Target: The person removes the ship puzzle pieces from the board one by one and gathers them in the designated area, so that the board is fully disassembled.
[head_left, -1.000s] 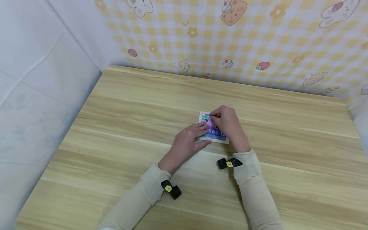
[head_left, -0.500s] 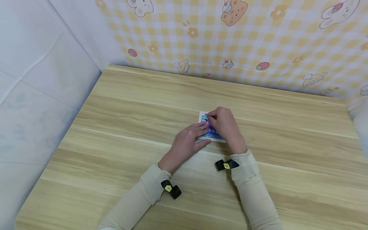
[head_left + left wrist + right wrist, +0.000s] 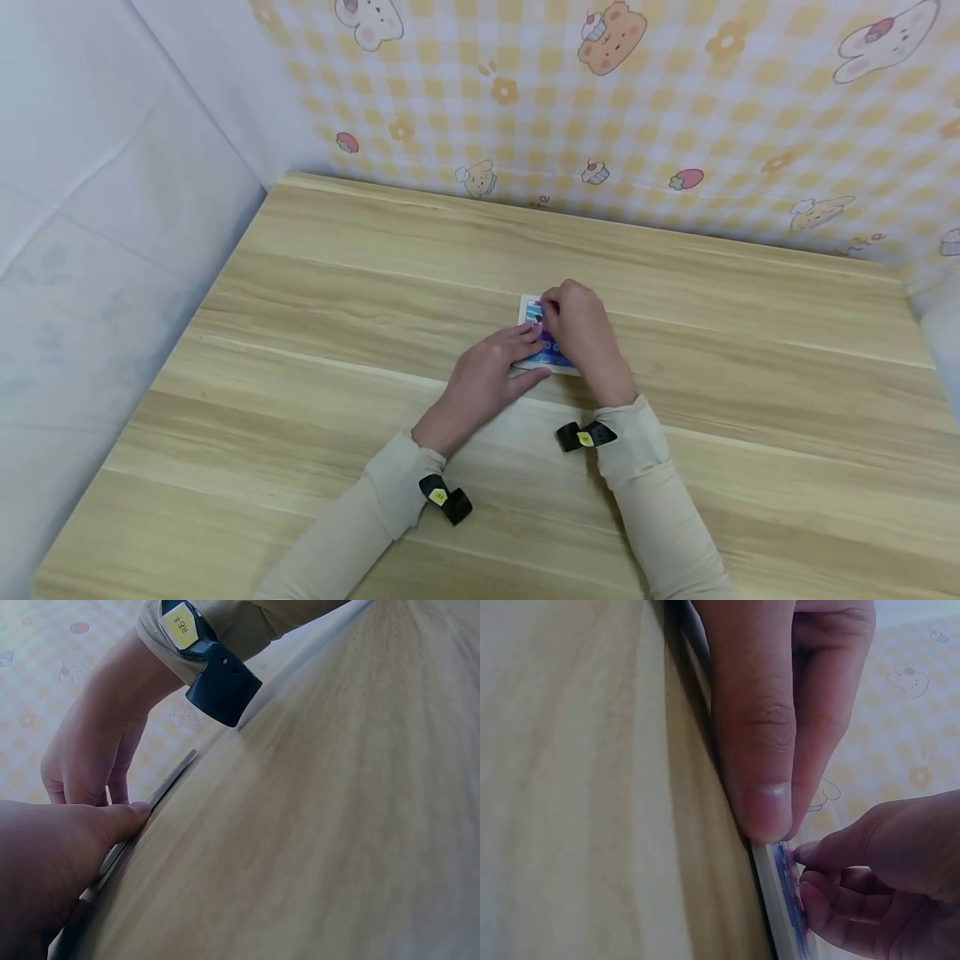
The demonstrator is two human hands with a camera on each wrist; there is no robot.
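Note:
A small flat picture board (image 3: 553,358) with a white border and a blue, purple and pink print lies on the wooden table. My left hand (image 3: 491,367) rests on its left part, fingers stretched over the print and thumb along the near edge. In the right wrist view, the left thumb (image 3: 769,806) presses at the board's edge (image 3: 780,900). The right hand (image 3: 581,325) bends over the board's far side, with thumb and fingertips close together at the printed face. Whatever lies between those right fingertips (image 3: 810,855) is hidden, so I cannot tell what they hold.
The light wooden table (image 3: 337,275) surrounds the board. A yellow checked cloth (image 3: 660,108) with cartoon prints hangs behind it, and a white wall covering (image 3: 97,208) is on the left. Black wrist cameras (image 3: 446,498) are strapped over both beige sleeves.
My right hand has shifted a little left along the board's far side, covering more of its right part. The left hand has stayed in place on the board.

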